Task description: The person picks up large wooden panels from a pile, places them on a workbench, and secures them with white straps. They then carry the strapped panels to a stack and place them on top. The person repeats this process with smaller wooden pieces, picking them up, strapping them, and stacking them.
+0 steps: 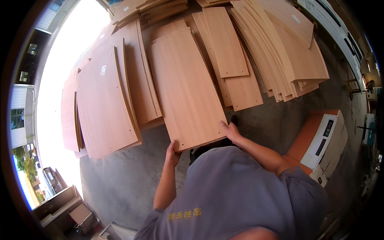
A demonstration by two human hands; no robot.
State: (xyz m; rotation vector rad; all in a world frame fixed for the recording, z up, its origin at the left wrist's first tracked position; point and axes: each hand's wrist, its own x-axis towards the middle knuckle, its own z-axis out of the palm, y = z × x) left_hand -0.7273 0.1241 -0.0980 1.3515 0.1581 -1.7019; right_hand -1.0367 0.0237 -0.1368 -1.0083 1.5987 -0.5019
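Note:
A long light-brown wood panel (186, 88) with small holes near its corners stretches away from my body, lying over another board. At its near left corner, my left hand (172, 155) grips the edge, thumb up at the side and fingers partly hidden. My right hand (232, 131) is closed on the near right corner, its thumb resting on the top face and its fingers out of sight underneath. Wider panels (102, 100) lie in a stack to the left, one bearing a white label. Narrower boards (230, 48) overlap each other just to the right.
A fanned stack of boards (296, 56) fills the far right. An orange and white carton (320, 140) stands on the grey concrete floor (120, 176) to my right. More boards (156, 12) lie at the back. A bright opening runs along the left, with cabinet-like pieces (80, 218) at lower left.

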